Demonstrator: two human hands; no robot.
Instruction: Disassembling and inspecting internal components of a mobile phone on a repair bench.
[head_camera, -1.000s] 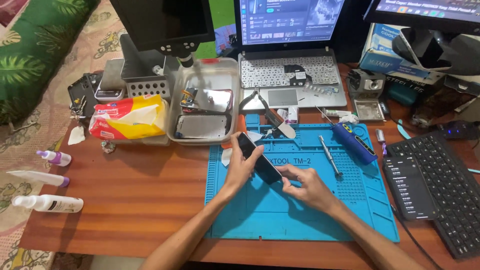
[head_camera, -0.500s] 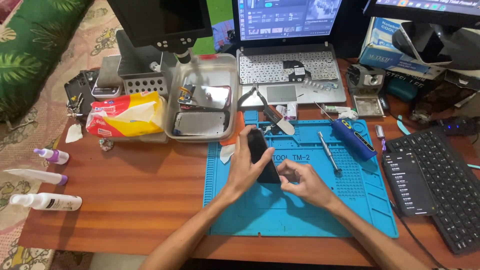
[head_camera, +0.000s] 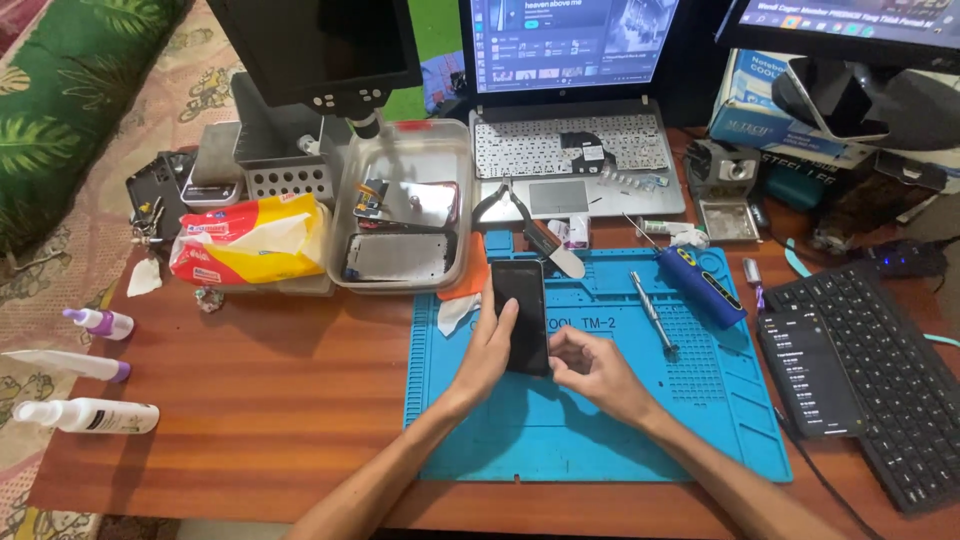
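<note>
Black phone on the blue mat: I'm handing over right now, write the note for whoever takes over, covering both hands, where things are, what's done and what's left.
Left hand: palm along the left edge of the black phone, fingers laid on its dark screen.
Right hand: fingertips at the phone's lower right corner.
The phone lies screen up, lengthwise, on the blue mat.
The blue screwdriver and metal tool lie unused on the mat to the right.
The clear parts tray sits behind the mat.
Done: phone looks closed.
Left: cannot tell; screen is dark.
</note>
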